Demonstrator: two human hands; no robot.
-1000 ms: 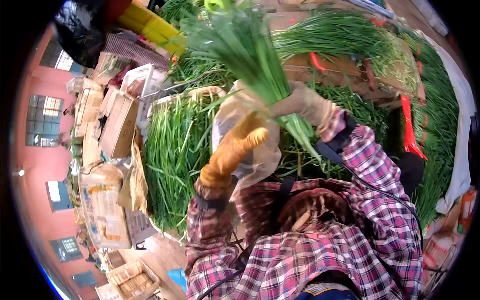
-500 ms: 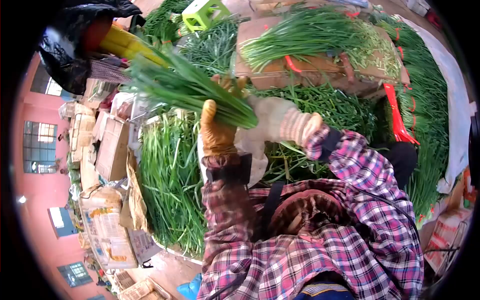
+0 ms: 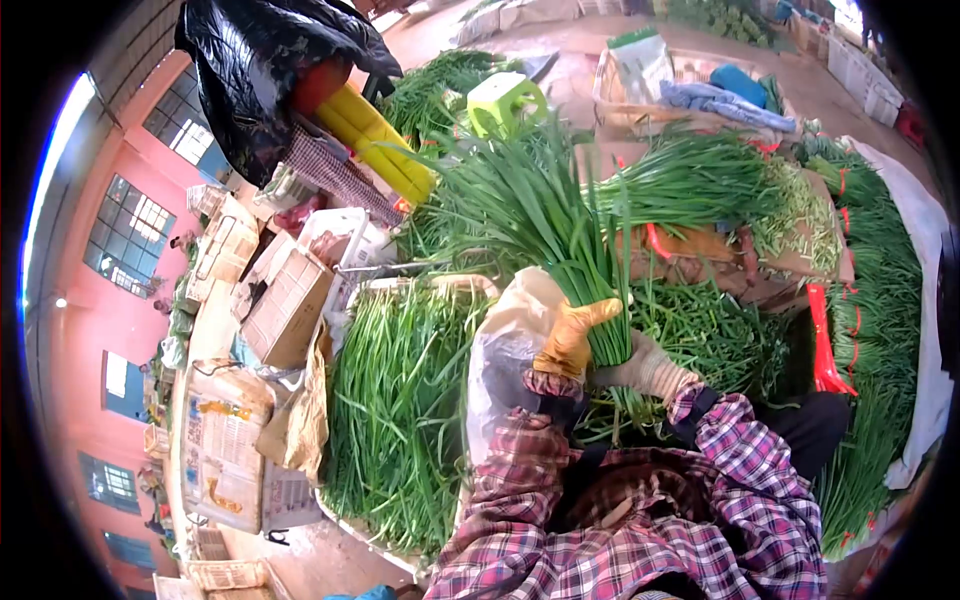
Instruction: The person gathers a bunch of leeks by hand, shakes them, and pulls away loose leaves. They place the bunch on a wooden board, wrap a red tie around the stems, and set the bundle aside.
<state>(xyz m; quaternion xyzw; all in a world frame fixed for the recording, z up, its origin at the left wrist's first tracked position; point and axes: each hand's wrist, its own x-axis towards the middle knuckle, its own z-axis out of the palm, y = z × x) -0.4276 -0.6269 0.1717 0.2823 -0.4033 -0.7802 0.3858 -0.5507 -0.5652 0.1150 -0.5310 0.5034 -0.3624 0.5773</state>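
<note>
My left hand (image 3: 577, 338), in a yellow-orange glove, is closed round the lower part of a bunch of long green leaves (image 3: 540, 205). The bunch stands nearly upright, its tops fanning out to the upper left. At its base my right hand (image 3: 640, 368), in a pale grey glove, is pressed against the stalks; its fingers are partly hidden behind them. Just behind are loose green leaves (image 3: 705, 330). Another pile of leaves (image 3: 690, 180) lies on a cardboard box beside short cut pieces (image 3: 795, 225).
A crate of long leaves (image 3: 395, 410) stands at the left. Tied bunches (image 3: 875, 290) line the right side, near red ties (image 3: 822, 345). Further back are a green stool (image 3: 505, 100) and a person in yellow sleeves (image 3: 375, 135) with black plastic.
The bunch has swung from lying nearly level to nearly upright and come lower and to the right, with both hands. The view has shifted, showing more of the background.
</note>
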